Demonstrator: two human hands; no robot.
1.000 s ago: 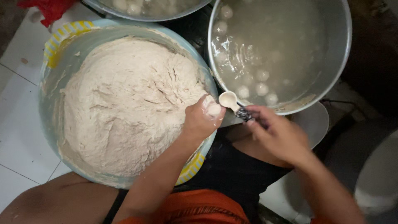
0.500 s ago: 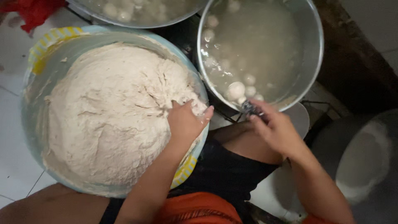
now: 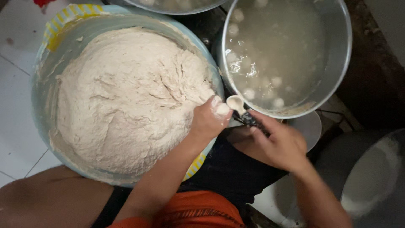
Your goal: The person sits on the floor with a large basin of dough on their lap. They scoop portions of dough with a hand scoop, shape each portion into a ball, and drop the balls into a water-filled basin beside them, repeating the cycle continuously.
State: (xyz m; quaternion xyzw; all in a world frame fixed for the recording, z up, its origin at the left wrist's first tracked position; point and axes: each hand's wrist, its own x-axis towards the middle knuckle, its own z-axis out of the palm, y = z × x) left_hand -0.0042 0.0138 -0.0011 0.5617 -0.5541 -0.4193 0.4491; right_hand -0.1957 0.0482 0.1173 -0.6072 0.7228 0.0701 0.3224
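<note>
White floor tiles (image 3: 17, 126) run along the left of the scene, and on them stands a wide pale-blue basin (image 3: 42, 114) with a yellow-and-white striped rim patch, filled almost to the brim with a rough, cracked mound of pale dough (image 3: 126, 97). Just beside it, to the upper right, sits a large metal pot (image 3: 339, 55) holding cloudy water in which small white balls (image 3: 276, 82) float near the near wall. Another metal vessel shows only its edge at the top of the view.

The person's left hand (image 3: 209, 120) rests at the right edge of the dough, fist closed and squeezing, with a small lump of dough (image 3: 221, 109) pushed out at the top between thumb and forefinger; its fingers are clamped together on the paste. The right hand (image 3: 276, 143) is just beside it, over the gap between basin and pot, its fingers pinched shut on the dark handle of a small spoon (image 3: 236, 103). The spoon's pale bowl lies touching or nearly touching the squeezed-out lump, right by the pot's rim.

Below the arms are the person's dark lap and an orange garment (image 3: 198, 211), and at the far right a dark round container (image 3: 367, 177) with a whitish inside
</note>
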